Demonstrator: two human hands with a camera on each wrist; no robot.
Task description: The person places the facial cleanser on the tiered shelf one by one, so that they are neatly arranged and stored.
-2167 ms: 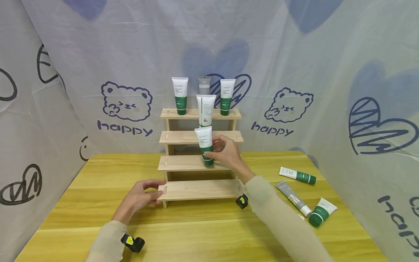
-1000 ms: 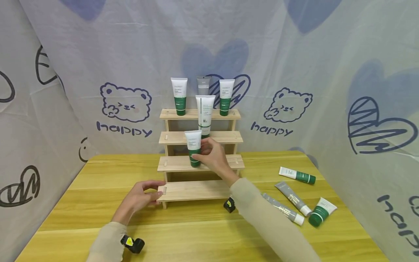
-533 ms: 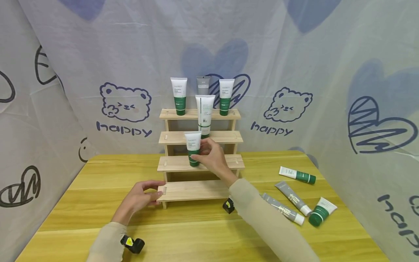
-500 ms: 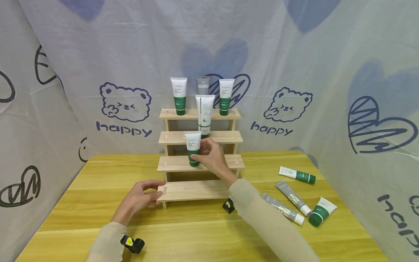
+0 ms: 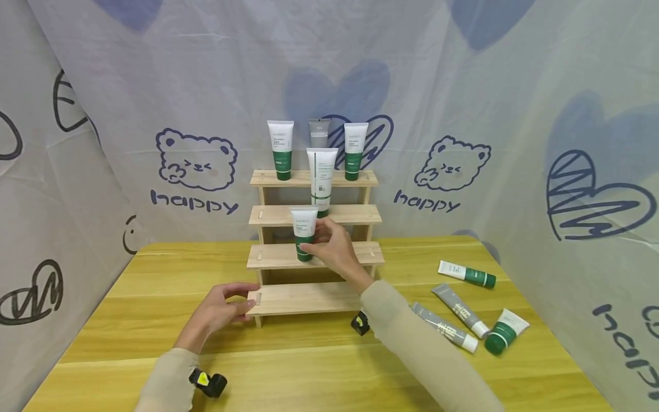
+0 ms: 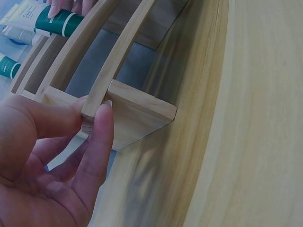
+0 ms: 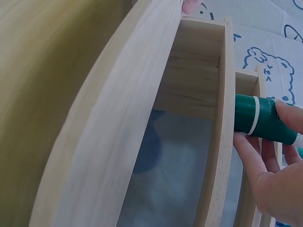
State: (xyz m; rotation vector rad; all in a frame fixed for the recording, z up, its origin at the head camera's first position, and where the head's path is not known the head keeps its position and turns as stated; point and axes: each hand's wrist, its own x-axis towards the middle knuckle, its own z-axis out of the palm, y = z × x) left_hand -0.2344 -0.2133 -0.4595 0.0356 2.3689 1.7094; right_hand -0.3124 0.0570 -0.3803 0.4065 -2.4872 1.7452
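Observation:
My right hand [image 5: 334, 247] grips a small white and green squeeze tube [image 5: 304, 229] by its green lower part. The tube stands upright, cap down, at the second step from the bottom of a light wooden tiered display rack [image 5: 309, 298], left of its middle. In the right wrist view, thumb and fingers lie on either side of the green part [image 7: 258, 115], with its end right at the step's board. My left hand [image 5: 222, 309] pinches the left end of the lowest step between thumb and finger, seen close in the left wrist view with the rack's board [image 6: 116, 61].
Two white and green tubes [image 5: 280, 150] and a grey tube [image 5: 319, 133] stand on the top step. A larger white tube [image 5: 322, 180] stands one step below. On the table's right lie two grey tubes [image 5: 460, 309] and two white and green tubes [image 5: 507, 331].
My right hand has carried the tube left along the second step, then held nearly still for the last half second. My left hand has stayed at the rack's lowest step.

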